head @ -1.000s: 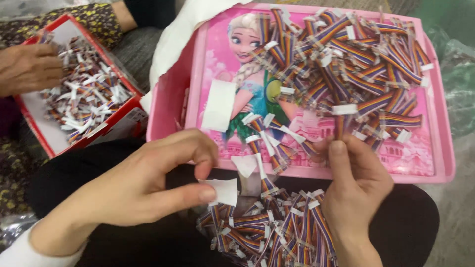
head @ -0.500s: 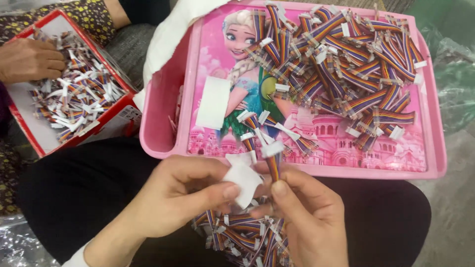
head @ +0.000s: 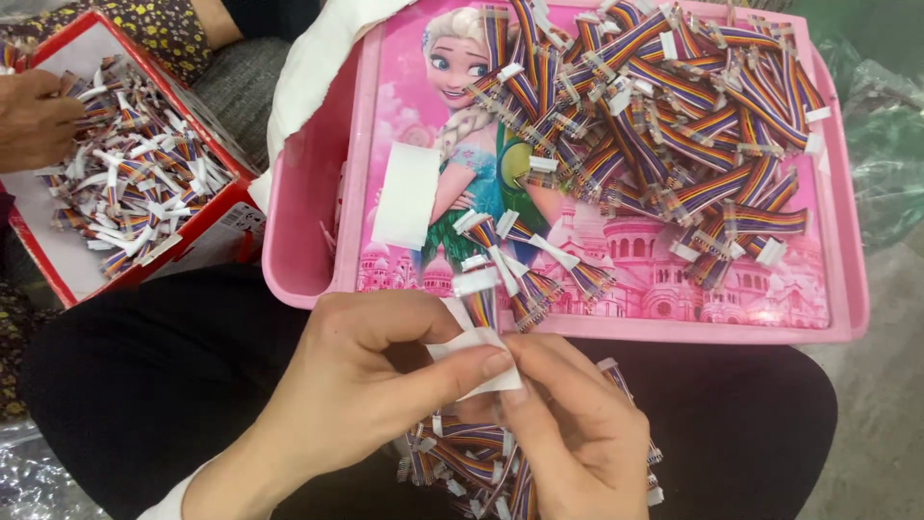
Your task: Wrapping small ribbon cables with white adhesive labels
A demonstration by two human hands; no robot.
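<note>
Both hands meet over my lap: left hand (head: pixel 371 385) and right hand (head: pixel 568 433) pinch a white paper label (head: pixel 472 351) around a rainbow ribbon cable (head: pixel 481 306), whose long axis runs straight away from me toward the pink tray (head: pixel 318 183). More cables lie piled in the tray and in my lap (black trousers), and another person's hand (head: pixel 34 116) rests in a red box (head: pixel 207 144) at far left.
</note>
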